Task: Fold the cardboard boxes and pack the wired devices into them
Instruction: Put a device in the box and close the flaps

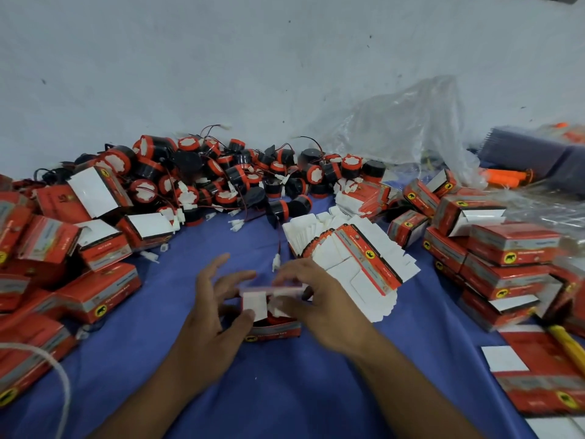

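Note:
A small red cardboard box (273,331) stands on the blue cloth at the centre, its white flaps up and a red device partly showing inside. My left hand (211,315) holds its left side, thumb on a white flap. My right hand (311,299) pinches the top flap from the right. A fanned stack of flat unfolded boxes (354,264) lies just right of my hands. A heap of black-and-red wired devices (221,179) lies at the back by the wall.
Folded red boxes are piled at the left (63,264) and stacked at the right (506,261). A clear plastic bag (405,128) leans on the wall at the back right. Loose white connectors (276,261) lie on the blue cloth (285,391).

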Tool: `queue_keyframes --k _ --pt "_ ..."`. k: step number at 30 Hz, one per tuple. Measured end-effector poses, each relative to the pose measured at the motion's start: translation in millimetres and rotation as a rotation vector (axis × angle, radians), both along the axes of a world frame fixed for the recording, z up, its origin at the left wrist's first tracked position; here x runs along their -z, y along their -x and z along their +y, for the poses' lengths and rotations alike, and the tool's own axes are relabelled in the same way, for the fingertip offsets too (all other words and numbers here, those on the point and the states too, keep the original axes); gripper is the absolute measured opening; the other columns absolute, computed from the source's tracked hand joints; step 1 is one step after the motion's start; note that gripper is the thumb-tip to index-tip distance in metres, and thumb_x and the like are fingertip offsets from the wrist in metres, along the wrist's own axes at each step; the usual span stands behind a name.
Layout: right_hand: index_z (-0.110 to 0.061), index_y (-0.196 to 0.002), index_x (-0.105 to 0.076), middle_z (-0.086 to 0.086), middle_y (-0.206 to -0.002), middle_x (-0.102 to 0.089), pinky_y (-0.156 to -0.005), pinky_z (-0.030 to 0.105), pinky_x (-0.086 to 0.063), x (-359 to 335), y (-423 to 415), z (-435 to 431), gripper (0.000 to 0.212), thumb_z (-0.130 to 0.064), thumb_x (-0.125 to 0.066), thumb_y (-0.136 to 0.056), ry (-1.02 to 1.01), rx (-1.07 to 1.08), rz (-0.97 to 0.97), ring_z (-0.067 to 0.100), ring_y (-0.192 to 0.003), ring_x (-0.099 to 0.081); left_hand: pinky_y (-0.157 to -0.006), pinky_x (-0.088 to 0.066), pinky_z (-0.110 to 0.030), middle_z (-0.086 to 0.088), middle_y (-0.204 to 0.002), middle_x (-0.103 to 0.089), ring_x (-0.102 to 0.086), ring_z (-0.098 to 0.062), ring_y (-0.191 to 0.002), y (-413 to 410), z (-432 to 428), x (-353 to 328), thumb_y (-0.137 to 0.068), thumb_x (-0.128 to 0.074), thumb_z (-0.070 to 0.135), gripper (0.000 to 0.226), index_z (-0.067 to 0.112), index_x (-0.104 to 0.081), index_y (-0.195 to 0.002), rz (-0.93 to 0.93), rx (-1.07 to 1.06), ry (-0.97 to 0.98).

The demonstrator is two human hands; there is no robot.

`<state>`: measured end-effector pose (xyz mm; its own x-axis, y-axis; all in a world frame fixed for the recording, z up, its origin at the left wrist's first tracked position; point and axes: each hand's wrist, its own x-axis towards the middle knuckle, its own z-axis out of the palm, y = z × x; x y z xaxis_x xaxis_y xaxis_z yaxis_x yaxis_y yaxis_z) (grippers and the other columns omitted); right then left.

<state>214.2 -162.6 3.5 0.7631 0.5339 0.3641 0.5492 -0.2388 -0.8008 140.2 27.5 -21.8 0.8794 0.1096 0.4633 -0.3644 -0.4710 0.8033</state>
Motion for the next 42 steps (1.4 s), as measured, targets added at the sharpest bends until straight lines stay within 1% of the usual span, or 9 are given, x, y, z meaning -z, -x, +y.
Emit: queue_keyframes --k 2,7,9,14,21,30,35,39,42 --pt "-0.016 -0.108 -0.076 -0.010 -0.111 -0.064 -0.086 0.019 -0.049 2.3 -3.7 -4.3 0.031 0.002 -0.075 -0.083 0.026 -0.048 -0.039 0.006 -0.107 -0.061 -0.093 -0.050 -0.019 0.023 -0.129 -0.058 -0.055 0.003 -0.120 0.7 0.5 -1.8 -0.095 -0.061 0.017 0.036 0.028 -0.057 -0.129 -0.036 0.024 -0.074" --pt "-0.027 -0.130 -0.067 -0.022 -0.125 -0.059 -0.097 0.020 -0.050 4.3 -6.9 -15.5 0.050 -0.049 -0.073 -0.086 0.119 -0.122 0.025 0.000 -0.119 -0.057 -0.105 -0.038 -0.013 0.019 -0.138 -0.055 -0.045 0.005 -0.131 1.7 4.3 -1.9 -0.085 -0.058 0.032 0.043 0.033 -0.061 -0.127 0.062 0.064 -0.121" --pt "-0.027 -0.130 -0.066 -0.019 -0.124 -0.060 -0.096 0.025 -0.053 7.1 -7.9 -14.9 0.047 -0.043 -0.075 -0.087 0.092 -0.121 0.030 0.004 -0.118 -0.059 -0.104 -0.040 -0.014 0.018 -0.140 -0.053 -0.044 0.004 -0.132 2.0 6.0 -0.4 -0.085 -0.060 0.041 0.047 0.031 -0.059 -0.131 0.075 0.086 -0.116" --pt "-0.052 -0.114 -0.067 -0.023 -0.117 -0.063 -0.092 0.024 -0.055 2.8 -4.8 -11.5 0.029 -0.047 -0.073 -0.086 0.041 -0.095 0.080 0.005 -0.112 -0.063 -0.101 -0.045 -0.017 0.017 -0.130 -0.062 -0.052 0.000 -0.126 0.7 5.1 -1.2 -0.089 -0.067 0.026 0.033 0.028 -0.066 -0.122 0.011 0.062 -0.081" --pt "-0.022 -0.134 -0.065 -0.012 -0.136 -0.056 -0.101 0.018 -0.046 7.5 -4.4 -9.9 0.037 -0.027 -0.066 -0.098 0.138 -0.129 -0.007 0.000 -0.124 -0.053 -0.098 -0.043 -0.011 0.015 -0.130 -0.063 -0.055 0.004 -0.122 2.8 3.4 -3.9 -0.088 -0.063 0.021 0.033 0.019 -0.070 -0.120 -0.030 0.034 -0.129" --pt "-0.031 -0.150 -0.046 -0.012 -0.166 -0.019 -0.119 0.036 -0.032 10.1 -2.9 -13.8 0.055 -0.048 -0.058 -0.098 0.392 -0.189 -0.153 0.012 -0.149 -0.026 -0.117 -0.024 -0.018 0.016 -0.151 -0.041 -0.028 0.002 -0.144 4.6 16.9 0.0 -0.093 -0.056 0.031 0.046 0.023 -0.051 -0.138 -0.062 0.073 -0.484" --pt "-0.032 -0.143 -0.055 -0.010 -0.160 -0.034 -0.115 0.039 -0.038 15.3 -4.1 -7.8 0.043 -0.036 -0.059 -0.101 0.247 -0.130 -0.120 0.011 -0.144 -0.037 -0.105 -0.041 -0.016 0.012 -0.140 -0.055 -0.049 -0.002 -0.132 8.1 12.0 -0.9 -0.092 -0.063 0.019 0.035 0.021 -0.064 -0.127 -0.154 0.061 -0.338" --pt "-0.029 -0.143 -0.055 -0.011 -0.163 -0.029 -0.118 0.035 -0.035 18.8 -6.9 -9.0 0.044 -0.038 -0.059 -0.100 0.259 -0.143 -0.101 0.010 -0.147 -0.031 -0.112 -0.036 -0.023 0.006 -0.143 -0.052 -0.041 -0.014 -0.139 8.5 13.6 -0.8 -0.094 -0.052 0.038 0.039 0.016 -0.070 -0.122 -0.191 0.075 -0.541" --pt "-0.026 -0.147 -0.051 -0.009 -0.165 -0.023 -0.118 0.032 -0.035 18.1 -8.0 -11.1 0.050 -0.033 -0.064 -0.098 0.307 -0.174 -0.119 0.010 -0.149 -0.029 -0.114 -0.028 -0.016 0.008 -0.145 -0.048 -0.039 -0.010 -0.138 9.4 14.2 0.3 -0.093 -0.055 0.043 0.041 0.019 -0.069 -0.124 -0.155 0.075 -0.605"
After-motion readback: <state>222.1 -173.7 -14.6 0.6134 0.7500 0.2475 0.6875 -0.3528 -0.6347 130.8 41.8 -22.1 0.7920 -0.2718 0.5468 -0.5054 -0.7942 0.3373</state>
